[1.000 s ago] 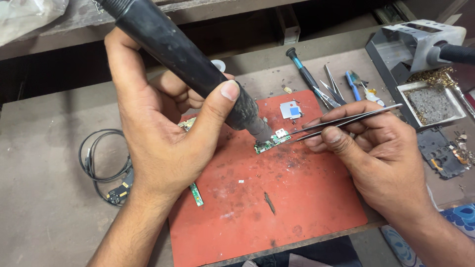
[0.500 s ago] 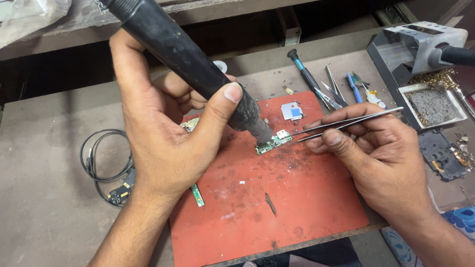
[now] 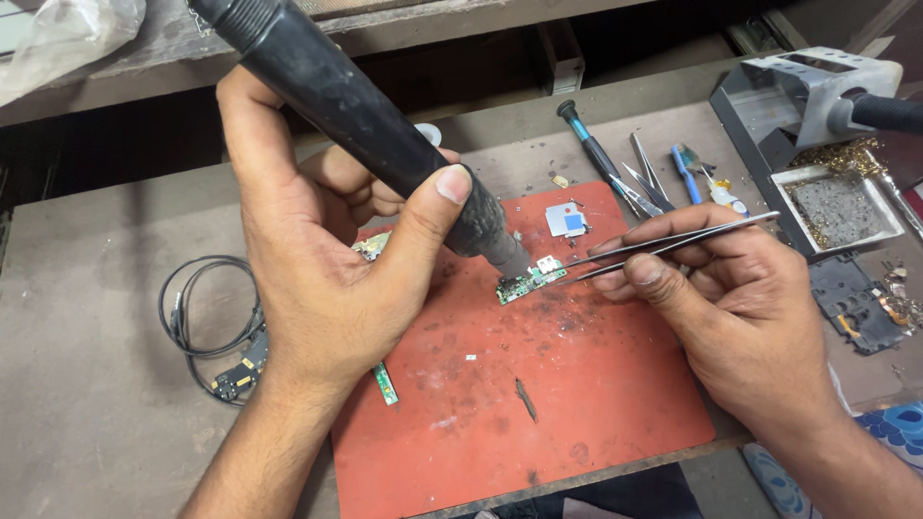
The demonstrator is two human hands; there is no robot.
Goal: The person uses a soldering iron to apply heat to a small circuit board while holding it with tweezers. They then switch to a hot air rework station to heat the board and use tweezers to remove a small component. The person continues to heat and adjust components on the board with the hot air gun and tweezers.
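Still hot-air rework on the red mat, barely any change from half a second ago.

Left hand point(image 3: 327, 279) stays wrapped around the black hot-air handpiece point(image 3: 356, 106), nozzle down on the small green circuit board point(image 3: 524, 282) near the mat's point(image 3: 577, 413) upper middle; board sits where it did. Right hand point(image 3: 740, 308) keeps pinching thin steel tweezers point(image 3: 673, 242), tips just beside the board's right end. Square silver shield with a blue patch point(image 3: 565, 219) lies above. Black coiled cable point(image 3: 207, 327) on the grey tabletop point(image 3: 87, 384), left.
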